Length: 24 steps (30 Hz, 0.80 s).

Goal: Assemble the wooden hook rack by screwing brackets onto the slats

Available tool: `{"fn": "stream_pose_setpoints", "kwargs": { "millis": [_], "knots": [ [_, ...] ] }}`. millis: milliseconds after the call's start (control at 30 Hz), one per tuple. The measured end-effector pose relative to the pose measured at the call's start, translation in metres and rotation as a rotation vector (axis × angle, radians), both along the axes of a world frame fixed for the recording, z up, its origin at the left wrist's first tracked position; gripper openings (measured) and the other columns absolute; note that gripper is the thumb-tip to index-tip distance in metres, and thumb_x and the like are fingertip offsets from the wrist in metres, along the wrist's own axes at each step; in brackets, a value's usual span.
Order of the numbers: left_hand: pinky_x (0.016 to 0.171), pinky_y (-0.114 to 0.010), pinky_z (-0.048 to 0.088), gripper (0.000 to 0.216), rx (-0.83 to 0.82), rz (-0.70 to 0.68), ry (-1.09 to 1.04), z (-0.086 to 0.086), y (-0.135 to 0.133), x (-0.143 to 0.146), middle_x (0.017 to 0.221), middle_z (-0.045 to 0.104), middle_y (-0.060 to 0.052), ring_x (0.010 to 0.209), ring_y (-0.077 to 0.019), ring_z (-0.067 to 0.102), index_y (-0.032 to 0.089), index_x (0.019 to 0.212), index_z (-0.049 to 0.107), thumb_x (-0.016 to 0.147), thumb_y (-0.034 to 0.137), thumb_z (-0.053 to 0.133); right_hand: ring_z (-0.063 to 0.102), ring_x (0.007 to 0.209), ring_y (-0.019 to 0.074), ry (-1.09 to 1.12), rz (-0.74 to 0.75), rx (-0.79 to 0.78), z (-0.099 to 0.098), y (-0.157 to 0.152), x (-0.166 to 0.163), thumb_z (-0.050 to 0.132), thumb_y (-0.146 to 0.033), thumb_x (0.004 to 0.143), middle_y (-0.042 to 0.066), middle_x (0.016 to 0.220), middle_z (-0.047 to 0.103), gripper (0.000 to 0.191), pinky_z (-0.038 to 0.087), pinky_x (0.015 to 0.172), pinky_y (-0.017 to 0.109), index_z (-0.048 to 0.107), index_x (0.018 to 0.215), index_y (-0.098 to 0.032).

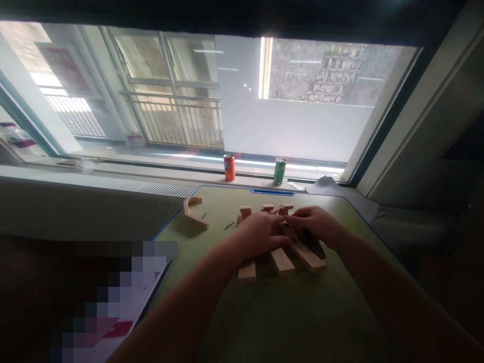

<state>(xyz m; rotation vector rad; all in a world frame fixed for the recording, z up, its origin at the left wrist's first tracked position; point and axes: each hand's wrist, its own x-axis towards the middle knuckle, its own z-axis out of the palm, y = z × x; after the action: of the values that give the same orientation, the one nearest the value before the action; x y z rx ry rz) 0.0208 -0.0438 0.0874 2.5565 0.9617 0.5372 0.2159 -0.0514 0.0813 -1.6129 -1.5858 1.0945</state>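
A set of wooden slats (282,259), joined into a small slatted assembly, is found lying flat on the green tabletop (302,322), near its far middle. The left hand (260,233) is laid palm down over the slats, fingers extended and pressing. The right hand (315,224) is curled at the far right of the assembly, fingertips pinched on a short upright piece; what exactly is pinched cannot be told. The slats are judged light, stiff and smooth, liable to slide on the tabletop, and best held by the long edges. A curved wooden piece (194,212) lies apart to the left. Two drink cans (229,167) stand on the window sill
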Motion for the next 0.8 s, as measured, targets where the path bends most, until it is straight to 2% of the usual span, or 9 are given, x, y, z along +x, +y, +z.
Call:
{"fn": "stream_pose_setpoints", "kwargs": {
  "millis": [167,300,500,800],
  "knots": [
    [0.081,-0.028,0.040,0.035,-0.023,-0.037,0.042,0.003,0.000,0.002,0.109,0.060,-0.003,0.094,-0.0202,0.055,0.025,0.106,0.060,0.078,0.043,0.049,0.041,0.038,0.0057,-0.026,0.015,-0.026,0.000,0.002,0.001,0.065,-0.053,0.060,-0.001,0.055,0.055,0.042,0.025,0.033,0.019,0.065,0.080,-0.016],
    [0.076,-0.026,0.041,0.036,-0.054,-0.032,0.038,0.005,0.000,0.004,0.105,0.061,-0.003,0.089,-0.0189,0.056,0.024,0.104,0.062,0.079,0.044,0.047,0.041,0.039,0.0060,-0.037,0.023,-0.050,0.003,0.004,0.001,0.065,-0.054,0.060,-0.001,0.053,0.053,0.043,0.025,0.033,0.019,0.065,0.079,-0.016],
    [0.067,-0.025,0.041,0.035,-0.112,0.021,-0.003,0.003,0.002,0.007,0.086,0.066,-0.003,0.077,-0.0179,0.058,0.022,0.098,0.064,0.073,0.044,0.053,0.042,0.042,0.0052,0.073,0.087,-0.123,0.007,0.005,-0.001,0.069,-0.049,0.057,-0.002,0.055,0.054,0.040,0.027,0.036,0.019,0.064,0.075,-0.014],
    [0.064,-0.025,0.041,0.036,-0.135,0.040,-0.036,0.000,0.006,0.007,0.082,0.067,-0.002,0.073,-0.0174,0.058,0.022,0.096,0.064,0.070,0.045,0.056,0.044,0.044,0.0052,0.171,0.156,-0.240,0.008,0.014,0.004,0.073,-0.040,0.057,-0.001,0.058,0.055,0.035,0.027,0.036,0.017,0.064,0.079,-0.014]
  ]
}}
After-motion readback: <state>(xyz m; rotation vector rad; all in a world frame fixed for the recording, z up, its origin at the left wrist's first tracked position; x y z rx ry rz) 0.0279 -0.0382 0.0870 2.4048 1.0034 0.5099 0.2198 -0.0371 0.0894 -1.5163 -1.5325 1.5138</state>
